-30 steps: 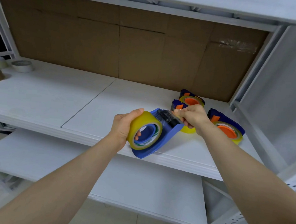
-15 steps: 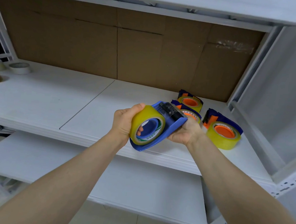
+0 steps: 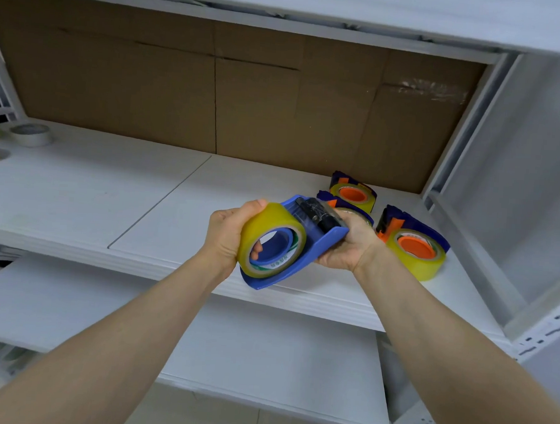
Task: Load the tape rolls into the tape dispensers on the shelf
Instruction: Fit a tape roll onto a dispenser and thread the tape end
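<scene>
Seating of the roll looks like the step in hand. The left hand [image 3: 225, 231] has a closed grip on the tape roll [image 3: 266, 222], with the thumb over the outer face and at least one fingertip showing inside the core. The right hand [image 3: 348, 248] cups the head end of the blue tape dispenser [image 3: 324, 244] from beneath, fingers curled round it. Both are held in the air just in front of the shelf [image 3: 109, 195], near its front edge.

The roll's core sits around the dispenser's blue hub [image 3: 275, 244], though slightly off-centre, so I judge it to be on but perhaps not pressed fully home. The next move probably calls for a firm push to square the roll on the hub. After that, the free end has to be found and led under the black roller [image 3: 316, 214] toward the cutting edge. Where the tape end lies cannot be made out.

The roll is glossy, translucent yellowish film wound on a printed card core, thick and smooth-sided. The dispenser is moulded hard plastic, a curved open shell with a rounded tail.

Three more dispensers stand on the shelf by the right hand, each already carrying a roll on an orange hub. They are the right-hand dispenser [image 3: 412, 249], the rear dispenser [image 3: 353, 195] and the middle dispenser [image 3: 354, 212], half hidden behind the right hand. Spare rolls [image 3: 31, 134] sit well apart at the shelf's far left. The shelf boards are matt white, and creased brown cardboard [image 3: 148, 89] lines the back.
</scene>
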`<state>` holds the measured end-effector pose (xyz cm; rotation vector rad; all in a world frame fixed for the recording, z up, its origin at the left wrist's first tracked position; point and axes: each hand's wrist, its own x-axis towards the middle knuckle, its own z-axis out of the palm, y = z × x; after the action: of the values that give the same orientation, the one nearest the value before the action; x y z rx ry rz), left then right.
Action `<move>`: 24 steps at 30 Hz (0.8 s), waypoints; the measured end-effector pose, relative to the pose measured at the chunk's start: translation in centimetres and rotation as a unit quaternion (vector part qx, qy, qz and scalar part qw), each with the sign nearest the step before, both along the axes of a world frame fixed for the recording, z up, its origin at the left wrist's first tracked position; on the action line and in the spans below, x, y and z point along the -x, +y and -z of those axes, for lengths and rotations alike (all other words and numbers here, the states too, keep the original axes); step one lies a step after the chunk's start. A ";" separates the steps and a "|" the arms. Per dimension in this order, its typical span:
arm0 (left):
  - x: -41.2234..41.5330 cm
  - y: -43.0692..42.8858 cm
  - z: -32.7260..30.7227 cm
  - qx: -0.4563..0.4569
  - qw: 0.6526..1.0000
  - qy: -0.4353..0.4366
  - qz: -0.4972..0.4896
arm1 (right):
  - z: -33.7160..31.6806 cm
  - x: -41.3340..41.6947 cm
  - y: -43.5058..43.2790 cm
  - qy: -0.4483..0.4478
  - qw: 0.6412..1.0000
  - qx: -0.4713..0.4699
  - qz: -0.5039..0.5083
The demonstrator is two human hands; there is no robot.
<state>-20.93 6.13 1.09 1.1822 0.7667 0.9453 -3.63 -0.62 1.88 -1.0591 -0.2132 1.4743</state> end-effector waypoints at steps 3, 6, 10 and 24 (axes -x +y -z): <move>0.0 0.1 0.0 0.005 1.000 -0.004 -0.007 | 0.3 0.3 0.0 0.018 1.000 -0.008 0.007; -0.3 0.0 0.0 0.023 1.000 -0.014 -0.009 | 0.7 0.8 -0.3 0.028 0.999 -0.035 0.023; -1.0 -0.1 -0.2 0.038 0.999 -0.024 -0.017 | 0.2 1.4 -0.2 0.037 0.996 -0.074 0.027; -5.1 0.9 -0.5 0.190 0.973 -0.122 0.043 | 1.6 2.6 -1.3 -0.291 0.949 -0.046 0.114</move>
<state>-15.81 7.01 1.62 0.7420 0.6560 0.8102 -6.26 -1.91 0.29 -1.3733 -0.5524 0.9061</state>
